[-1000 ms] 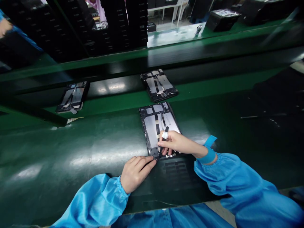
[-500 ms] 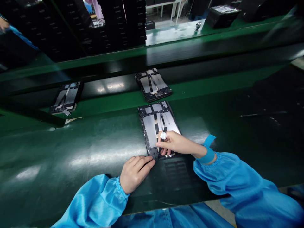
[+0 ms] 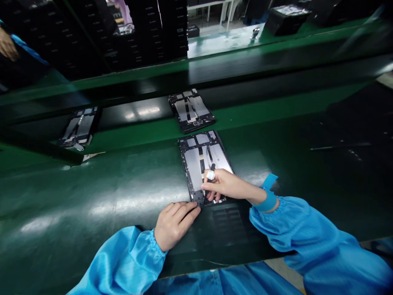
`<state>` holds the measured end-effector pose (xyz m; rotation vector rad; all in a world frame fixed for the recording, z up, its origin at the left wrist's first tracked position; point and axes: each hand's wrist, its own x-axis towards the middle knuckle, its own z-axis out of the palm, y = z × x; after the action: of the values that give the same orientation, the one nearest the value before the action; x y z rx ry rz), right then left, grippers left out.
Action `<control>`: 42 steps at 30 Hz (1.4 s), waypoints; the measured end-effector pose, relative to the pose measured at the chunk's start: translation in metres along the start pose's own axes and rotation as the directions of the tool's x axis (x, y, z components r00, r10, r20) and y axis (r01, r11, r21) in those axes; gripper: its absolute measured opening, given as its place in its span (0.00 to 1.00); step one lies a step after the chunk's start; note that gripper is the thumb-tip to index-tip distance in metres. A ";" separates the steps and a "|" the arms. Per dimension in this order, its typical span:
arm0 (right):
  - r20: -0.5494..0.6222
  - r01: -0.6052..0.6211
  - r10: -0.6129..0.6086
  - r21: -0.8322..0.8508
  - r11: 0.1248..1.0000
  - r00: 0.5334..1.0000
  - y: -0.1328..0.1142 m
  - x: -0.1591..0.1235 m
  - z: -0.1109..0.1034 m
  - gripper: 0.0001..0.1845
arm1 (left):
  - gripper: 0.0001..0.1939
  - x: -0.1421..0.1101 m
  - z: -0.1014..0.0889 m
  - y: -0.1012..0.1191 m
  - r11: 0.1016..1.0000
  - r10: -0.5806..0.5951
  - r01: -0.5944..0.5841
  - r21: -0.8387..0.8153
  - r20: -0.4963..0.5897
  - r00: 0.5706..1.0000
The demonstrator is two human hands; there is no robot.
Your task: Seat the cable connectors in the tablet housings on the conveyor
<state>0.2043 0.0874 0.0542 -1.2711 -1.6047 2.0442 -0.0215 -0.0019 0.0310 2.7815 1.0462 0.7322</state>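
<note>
An opened tablet chassis (image 3: 199, 162) with silver plates and a dark frame lies on the green bench in front of me. My right hand (image 3: 225, 185) is closed round a thin black tool (image 3: 210, 173) with a white band, its tip down on the chassis's near edge. My left hand (image 3: 174, 223) lies on the bench with its fingers curled, and the fingertips press the chassis's near left corner. Both arms wear blue sleeves.
Two more opened chassis ride the dark conveyor belt behind: one (image 3: 190, 110) just beyond mine, another (image 3: 76, 131) at the left. A raised green shelf (image 3: 276, 39) runs across the back with black stacked trays (image 3: 144, 32). Another person's hand (image 3: 6, 44) shows at the far left.
The two chassis on the belt have slid to the left. My hands and the tool have stayed almost still on the near chassis.
</note>
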 end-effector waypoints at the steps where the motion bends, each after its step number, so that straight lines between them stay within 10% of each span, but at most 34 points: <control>1: 0.000 0.000 0.000 -0.001 1.000 1.000 0.000 0.000 0.000 0.14 | 0.13 0.000 0.000 0.000 1.000 0.001 -0.001 0.001 0.001 1.000; 27: -0.036 0.014 -0.014 -0.021 1.000 0.999 0.000 0.001 0.003 0.13 | 0.17 0.006 -0.008 0.003 0.985 0.055 -0.069 0.161 0.089 0.995; 42: -0.300 0.159 -0.219 -0.212 0.964 0.928 0.024 -0.039 -0.005 0.14 | 0.16 0.003 -0.002 0.000 0.998 -0.026 0.021 0.061 0.086 0.996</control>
<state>0.2385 0.0566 0.0519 -1.3654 -1.7113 1.5115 -0.0202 -0.0003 0.0346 2.8170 1.1005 0.5805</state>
